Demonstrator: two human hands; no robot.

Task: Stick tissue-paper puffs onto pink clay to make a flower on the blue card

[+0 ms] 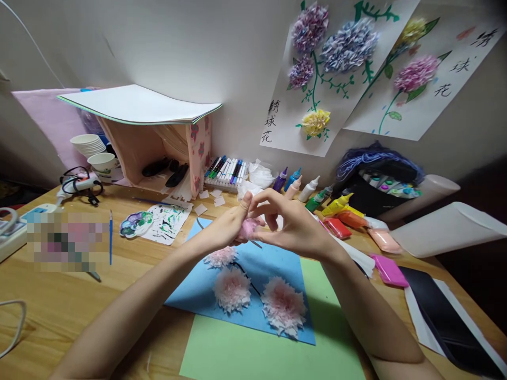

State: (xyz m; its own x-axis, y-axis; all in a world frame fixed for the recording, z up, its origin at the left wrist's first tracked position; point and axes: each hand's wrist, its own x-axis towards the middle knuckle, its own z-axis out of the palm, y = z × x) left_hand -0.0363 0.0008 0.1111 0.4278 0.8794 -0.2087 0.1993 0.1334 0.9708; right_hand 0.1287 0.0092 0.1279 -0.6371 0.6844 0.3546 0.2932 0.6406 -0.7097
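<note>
Centrally, I see the pink lump (249, 228) in the left hand (233, 224), whose fingers curl around it; just right of them, the right hand (293, 220) arches, thumb near the lump, its grip and the lump's long axis unclear to me.

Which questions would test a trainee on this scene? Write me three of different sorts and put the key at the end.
1. Choose: the sheet directly under the pale pink flowers is (a) green, (b) blue or (c) white.
2. True or false: the pink piece is between the left hand and the right hand.
3. Fill in: in the picture, the blue paintbrush lies to the ____ of the paint palette.
Key: 1 b; 2 true; 3 left.
</note>
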